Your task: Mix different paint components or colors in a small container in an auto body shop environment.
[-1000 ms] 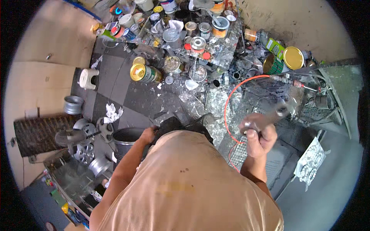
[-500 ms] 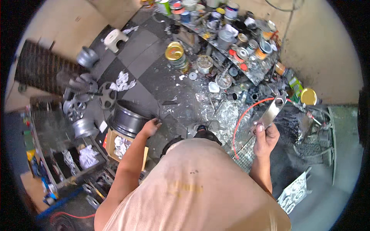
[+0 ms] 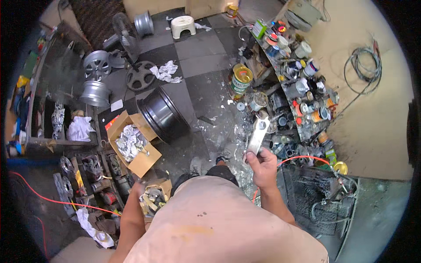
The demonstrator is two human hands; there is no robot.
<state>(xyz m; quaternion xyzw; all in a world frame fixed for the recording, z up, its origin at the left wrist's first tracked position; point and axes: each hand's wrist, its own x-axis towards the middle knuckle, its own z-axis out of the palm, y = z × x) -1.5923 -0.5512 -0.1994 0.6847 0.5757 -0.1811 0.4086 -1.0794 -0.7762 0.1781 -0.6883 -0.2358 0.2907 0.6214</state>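
Note:
In my right hand (image 3: 262,168) is a flat silver metal piece (image 3: 258,135) with a notched, holed end, held upright between thumb and curled fingers. My left hand (image 3: 138,189) is smeared by motion, its fingers unclear, beside a small open carton (image 3: 165,189) of mixed parts. Just beyond it stands a larger open cardboard box (image 3: 147,163) with crumpled white and silver material inside. A dark wheel rim (image 3: 169,115) lies on its side behind that box, apart from both hands.
Paint cans crowd a bench (image 3: 287,94) at the right. Silver rims (image 3: 95,93), a fan (image 3: 126,37) and a white stool (image 3: 183,27) stand at the far left. An orange hose (image 3: 302,157) runs past my right arm. Left, a shelf unit (image 3: 61,142) holds rags.
My left hand has come away from the dark rim and back toward the small carton. My right hand still grips the silver piece. The view has swung, shifting the surroundings.

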